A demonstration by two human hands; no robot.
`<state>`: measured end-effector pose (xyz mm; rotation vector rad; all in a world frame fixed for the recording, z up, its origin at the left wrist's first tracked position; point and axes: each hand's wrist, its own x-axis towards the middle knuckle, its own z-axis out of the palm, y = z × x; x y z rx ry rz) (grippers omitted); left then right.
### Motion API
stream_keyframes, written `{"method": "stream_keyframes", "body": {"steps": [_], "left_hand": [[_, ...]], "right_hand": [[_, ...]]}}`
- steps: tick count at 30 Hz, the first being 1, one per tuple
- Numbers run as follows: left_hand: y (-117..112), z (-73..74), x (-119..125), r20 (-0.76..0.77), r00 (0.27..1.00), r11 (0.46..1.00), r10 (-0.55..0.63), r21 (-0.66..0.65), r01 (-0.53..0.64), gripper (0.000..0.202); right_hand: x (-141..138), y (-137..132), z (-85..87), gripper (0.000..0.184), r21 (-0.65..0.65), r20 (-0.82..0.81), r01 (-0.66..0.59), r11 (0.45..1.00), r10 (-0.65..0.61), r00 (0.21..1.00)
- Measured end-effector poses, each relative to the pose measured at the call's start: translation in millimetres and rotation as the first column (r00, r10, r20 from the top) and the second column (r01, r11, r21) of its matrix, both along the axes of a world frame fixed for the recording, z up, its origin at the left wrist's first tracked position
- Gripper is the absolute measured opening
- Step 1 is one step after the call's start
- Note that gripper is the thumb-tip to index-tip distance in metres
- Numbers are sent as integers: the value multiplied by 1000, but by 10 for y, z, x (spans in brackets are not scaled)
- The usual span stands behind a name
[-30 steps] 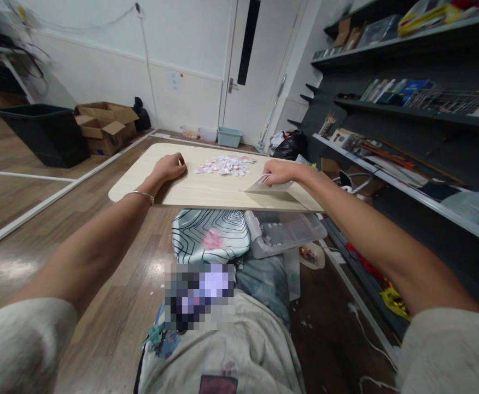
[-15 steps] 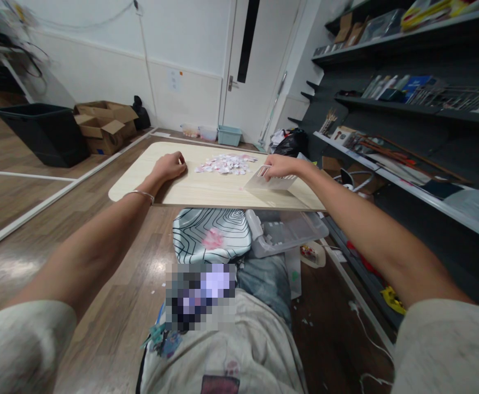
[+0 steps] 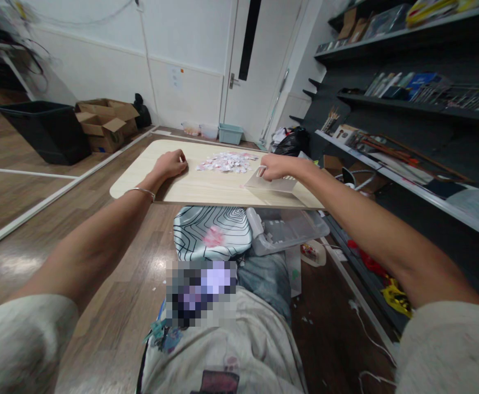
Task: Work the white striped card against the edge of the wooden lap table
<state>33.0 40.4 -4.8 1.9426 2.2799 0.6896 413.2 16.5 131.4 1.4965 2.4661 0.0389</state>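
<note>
A pale, flat-sided holder (image 3: pixel 264 184) with a row of slots or teeth along its upper edge sits on the right part of the light wooden tabletop (image 3: pixel 206 189). My right hand (image 3: pixel 278 166) is closed at its top left, fingers gripping the upper edge; the fingertips are partly hidden. To the left, my left hand (image 3: pixel 170 164) rests on the tabletop with its fingers curled in, and I see nothing in them. Between the hands lies a heap of small white and pinkish pieces (image 3: pixel 227 162), apart from both hands.
Below the table edge are a patterned cushion-like thing (image 3: pixel 198 221) and a clear plastic box (image 3: pixel 292 232). A dark bin (image 3: pixel 45 134) and cardboard boxes (image 3: pixel 104 128) stand left. Loaded shelves (image 3: pixel 391 104) line the right side.
My right hand has shifted slightly left along the top of the pale holder and covers more of its slots. My left hand stays in place.
</note>
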Motion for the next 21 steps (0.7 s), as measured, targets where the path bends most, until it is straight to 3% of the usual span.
{"method": "stream_keyframes", "body": {"steps": [7,15,21], "left_hand": [[45,-33,-32,10,1000,1000,-11,4,11,48],[59,-51,-38,24,1000,1000,-7,8,7,48],[67,-48,-43,13,1000,1000,-10,1,10,48]], "right_hand": [[38,69,12,39,6,43,35,999,-35,998],[613,239,31,38,-26,4,217,976,-217,976],[858,231,32,25,4,34,225,974,-225,974]]}}
